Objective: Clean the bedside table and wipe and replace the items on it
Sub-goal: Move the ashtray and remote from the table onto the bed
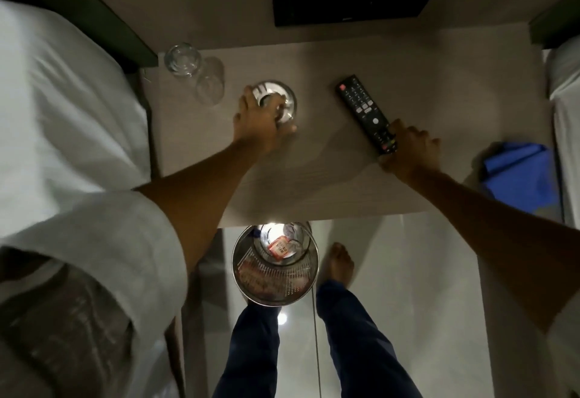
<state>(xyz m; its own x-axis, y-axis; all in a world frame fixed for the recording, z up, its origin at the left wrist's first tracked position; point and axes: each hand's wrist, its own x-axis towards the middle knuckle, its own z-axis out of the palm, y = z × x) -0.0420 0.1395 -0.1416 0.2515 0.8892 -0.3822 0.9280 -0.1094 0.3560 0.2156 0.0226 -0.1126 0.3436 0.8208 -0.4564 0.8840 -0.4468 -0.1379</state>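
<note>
Bin (275, 267): a round metal bin stands on the floor at the near edge of the desk; inside lie a red-and-white wrapper and some pale crumpled waste.
Desk (314, 184): a pale wood bedside top between two beds with white linen; faint streaks show on its bare middle.
Right hand (411, 154): its grip is closed on the near end of the remote (365, 112), which lies flat, pointing far and left.
Left hand (260, 121): fingers spread over a clear glass dish (277, 101); the grip looks closed on its near rim, though blur hides the fingertips.
Dish contents: too blurred to tell.
Cloth (521, 178): a blue cloth lies at the right edge of the desk, apart from both hands.
Glasses (196, 73): two clear tumblers stand touching at the far left corner; both look empty.
Step in hand: probably setting or shifting dish and remote. Lift rather than drag them, keep the dish level, and steer clear of the tumblers.
</note>
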